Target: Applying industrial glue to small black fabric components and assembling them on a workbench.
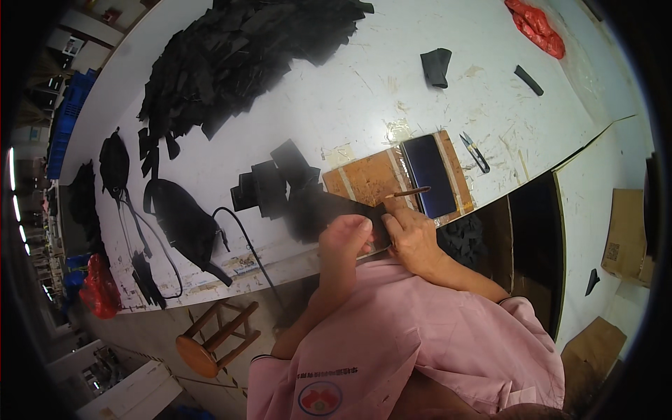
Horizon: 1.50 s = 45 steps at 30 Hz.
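Both hands meet at the near edge of a white worktop point(371, 105), over a small black cloth piece point(380, 228) just below the board. The right hand point(413, 239) is closed on the cloth, thumb against it, with a brown pen point(409, 192) sticking out from its fingers across the board. The left hand point(344, 241) is curled narrow, thumb and fingertips together beside the cloth's left side; whether it grips the cloth is not clear. The brown board point(360, 177), banded with tape, carries a dark phone point(428, 175) on its right part, and a pair of snips point(475, 153) lies just beyond its right side. Loose black pieces point(268, 186) overlap left of the board, two black bags point(183, 220) lie farther left, and a large black heap point(224, 66) covers the far left.
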Motion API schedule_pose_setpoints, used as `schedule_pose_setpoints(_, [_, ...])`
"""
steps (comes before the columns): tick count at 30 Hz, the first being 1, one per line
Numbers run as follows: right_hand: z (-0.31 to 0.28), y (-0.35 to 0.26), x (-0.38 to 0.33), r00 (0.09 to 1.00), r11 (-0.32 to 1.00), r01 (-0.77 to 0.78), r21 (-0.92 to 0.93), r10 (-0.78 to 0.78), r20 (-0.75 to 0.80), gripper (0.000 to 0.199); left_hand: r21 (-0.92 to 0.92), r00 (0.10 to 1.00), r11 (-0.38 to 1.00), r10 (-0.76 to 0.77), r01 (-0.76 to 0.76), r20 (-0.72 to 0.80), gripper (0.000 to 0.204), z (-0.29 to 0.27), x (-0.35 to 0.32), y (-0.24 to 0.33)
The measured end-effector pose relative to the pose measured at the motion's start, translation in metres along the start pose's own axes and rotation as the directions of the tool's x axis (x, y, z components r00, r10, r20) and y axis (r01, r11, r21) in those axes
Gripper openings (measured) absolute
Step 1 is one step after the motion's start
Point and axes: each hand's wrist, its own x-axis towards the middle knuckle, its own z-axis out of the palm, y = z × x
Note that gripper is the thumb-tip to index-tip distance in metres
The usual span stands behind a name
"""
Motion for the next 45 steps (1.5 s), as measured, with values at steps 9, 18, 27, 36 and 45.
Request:
schedule_pose_setpoints(9, [0.0044,0.0049,0.0017,0.999,0.996,0.040,-0.082,-0.040,0.008,0.016,-0.074,0.999,0.996,-0.052,0.051,-0.015,0.014,-0.0003,0.0047,-0.0002])
schedule_pose_setpoints(18, [0.0053,0.0027,0.0009,0.999,0.995,0.039,-0.095,-0.039,0.002,0.009,-0.087,0.998,0.995,-0.058,0.055,-0.027,0.012,-0.0026,0.0050,-0.0045])
schedule_pose_setpoints(27, [0.0050,-0.0004,0.0009,0.998,0.992,0.061,-0.111,-0.060,0.006,0.007,-0.132,0.999,0.990,-0.042,0.042,0.005,0.011,-0.0043,0.0052,-0.0080])
schedule_pose_setpoints(36, [0.0057,-0.0019,-0.0007,0.998,0.991,0.061,-0.119,-0.061,0.006,0.007,-0.132,1.000,0.991,-0.031,0.031,-0.001,0.012,-0.0021,0.0026,-0.0056])
schedule_pose_setpoints(45, [0.0061,-0.0019,-0.0014,0.998,0.991,0.056,-0.120,-0.054,0.019,0.008,-0.197,1.000,0.980,-0.014,0.014,0.004,0.012,-0.0016,0.0023,-0.0095])
